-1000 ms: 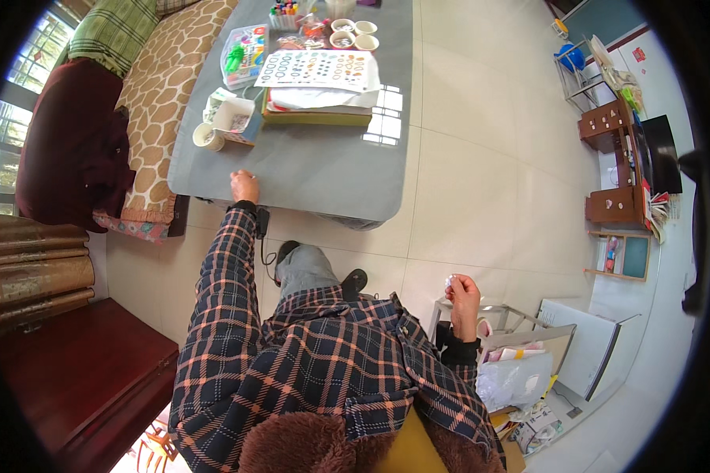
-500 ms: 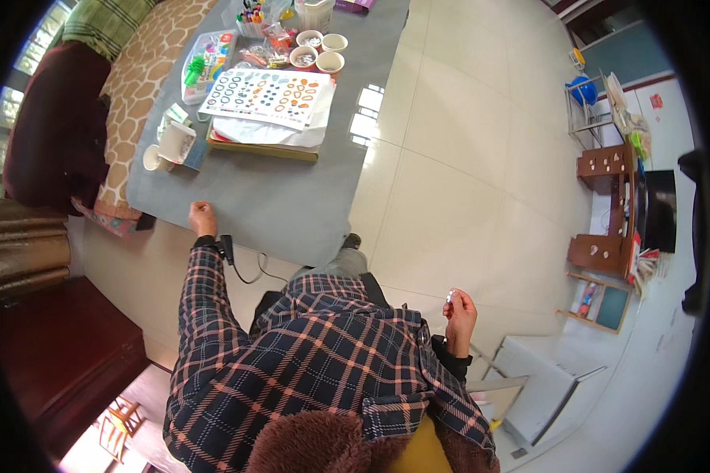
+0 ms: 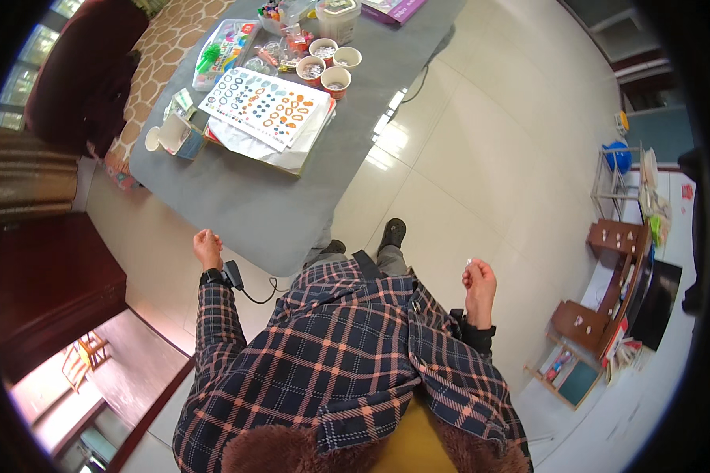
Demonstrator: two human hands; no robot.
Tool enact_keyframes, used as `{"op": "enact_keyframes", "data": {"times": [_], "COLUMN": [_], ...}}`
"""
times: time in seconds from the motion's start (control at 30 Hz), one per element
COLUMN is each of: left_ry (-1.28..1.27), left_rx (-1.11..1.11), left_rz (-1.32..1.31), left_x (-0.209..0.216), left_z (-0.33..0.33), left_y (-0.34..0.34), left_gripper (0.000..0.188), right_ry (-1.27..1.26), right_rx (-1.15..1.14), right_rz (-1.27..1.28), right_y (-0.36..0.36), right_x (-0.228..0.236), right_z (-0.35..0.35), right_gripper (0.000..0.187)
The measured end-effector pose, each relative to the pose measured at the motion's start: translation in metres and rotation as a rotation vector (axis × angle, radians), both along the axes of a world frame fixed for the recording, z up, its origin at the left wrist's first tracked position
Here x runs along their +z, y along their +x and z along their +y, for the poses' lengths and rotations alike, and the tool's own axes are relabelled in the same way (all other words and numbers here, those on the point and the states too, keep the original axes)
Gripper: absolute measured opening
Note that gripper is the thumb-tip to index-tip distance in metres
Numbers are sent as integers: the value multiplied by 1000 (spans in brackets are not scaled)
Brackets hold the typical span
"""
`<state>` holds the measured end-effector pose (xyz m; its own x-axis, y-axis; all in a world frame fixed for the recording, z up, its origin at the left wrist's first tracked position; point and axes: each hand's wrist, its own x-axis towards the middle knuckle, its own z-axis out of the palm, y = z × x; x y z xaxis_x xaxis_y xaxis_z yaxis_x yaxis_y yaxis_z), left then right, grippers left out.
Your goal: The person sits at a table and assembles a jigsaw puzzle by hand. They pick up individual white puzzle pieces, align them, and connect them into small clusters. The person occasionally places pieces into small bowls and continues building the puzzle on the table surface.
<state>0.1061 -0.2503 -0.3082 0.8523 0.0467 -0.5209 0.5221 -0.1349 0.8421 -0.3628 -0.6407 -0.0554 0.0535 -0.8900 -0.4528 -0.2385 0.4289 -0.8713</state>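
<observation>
My right hand (image 3: 479, 288) is raised above the tiled floor, fingers pinched on a small white piece (image 3: 469, 262) too tiny to name. Close to the front left corner of the grey-covered table (image 3: 237, 205), my left hand (image 3: 207, 249) hangs in the air with curled fingers. Whatever it may hold is hidden. A sheet printed with coloured rings and dots (image 3: 264, 106) lies on a stack of papers. Behind that sheet stand paper cups, among them a cup with small pale pieces (image 3: 311, 69).
A cut carton (image 3: 181, 140) and a pale cup (image 3: 152, 139) are at the table's left. Farther back are a plastic case (image 3: 225, 59) and a clear tub (image 3: 338, 20). A dark red cabinet (image 3: 51, 276) stands left, a brown desk (image 3: 592, 315) right. A cable (image 3: 256, 299) hangs by my left wrist.
My view and body have turned, and both shoes now show on the floor. My left hand has come off the table's front edge. The right hand still pinches the white piece, now slightly higher.
</observation>
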Motion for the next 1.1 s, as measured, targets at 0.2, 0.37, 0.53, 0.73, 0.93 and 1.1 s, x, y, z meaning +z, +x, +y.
{"op": "enact_keyframes", "data": {"times": [0.2, 0.37, 0.53, 0.73, 0.93, 1.1], "left_ry": [-2, -72, -202, -311, -354, -358], "left_rx": [179, 177, 40, -52, -149, -113], "left_rz": [105, 214, 170, 124, 79, 164], "left_x": [50, 107, 170, 205, 201, 213], "left_z": [5, -29, -98, -191, -264, -300], "left_y": [-91, -157, -176, -130, -52, -8], "left_gripper": [20, 27, 38, 44, 44, 44], "right_ry": [0, 24, 94, 103, 80, 109], "right_rx": [294, 508, 743, 1002, 1173, 1115], "right_rz": [-4, 36, -46, -101, -68, -2], "right_y": [29, 68, 135, 245, 339, 390], "right_x": [6, 8, 2, -4, -3, 8], "right_z": [-120, -190, -221, -239, -268, -299], "right_gripper": [19, 22, 23, 24, 25, 27]}}
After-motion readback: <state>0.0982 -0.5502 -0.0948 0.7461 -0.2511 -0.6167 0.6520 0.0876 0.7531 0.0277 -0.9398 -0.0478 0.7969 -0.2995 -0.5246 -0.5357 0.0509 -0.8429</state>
